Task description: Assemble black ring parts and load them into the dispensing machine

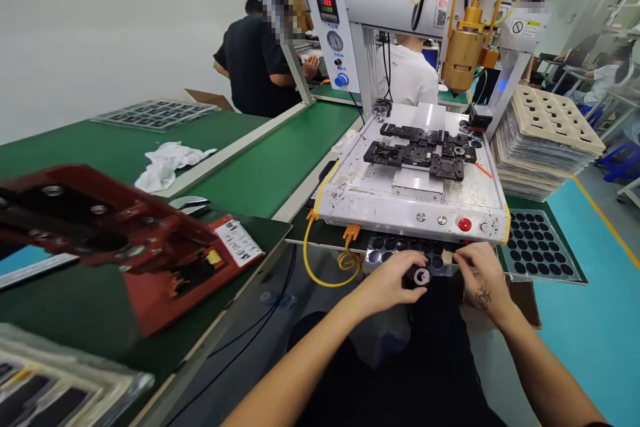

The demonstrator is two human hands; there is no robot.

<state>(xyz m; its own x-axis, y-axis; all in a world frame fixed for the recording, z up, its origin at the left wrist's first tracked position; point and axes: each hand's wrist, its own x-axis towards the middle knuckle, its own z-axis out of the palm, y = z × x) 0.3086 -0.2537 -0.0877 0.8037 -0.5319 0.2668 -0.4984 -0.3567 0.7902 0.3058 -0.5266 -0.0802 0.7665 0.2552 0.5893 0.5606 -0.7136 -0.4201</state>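
My left hand (393,285) is closed around a small round black part (420,276) with a pale metallic ring on its face. Just to its right, my right hand (484,280) has thumb and forefinger pinched together. A small beige piece (447,257) shows at those fingertips; its kind is unclear, and whether the fingers grip it is hard to see. Behind both hands, under the machine's front edge, lies a clear tray (373,257) with round dark discs. Above it on the white machine bed (360,190) sits a black fixture (420,152) of several blocks.
A gold dispensing head (463,57) hangs over the bed. At left stands a red hand press (165,280) on a green bench. Stacked beige trays (557,120) are at right, above another disc tray (535,243). A yellow cable (320,280) loops below the machine. People sit beyond.
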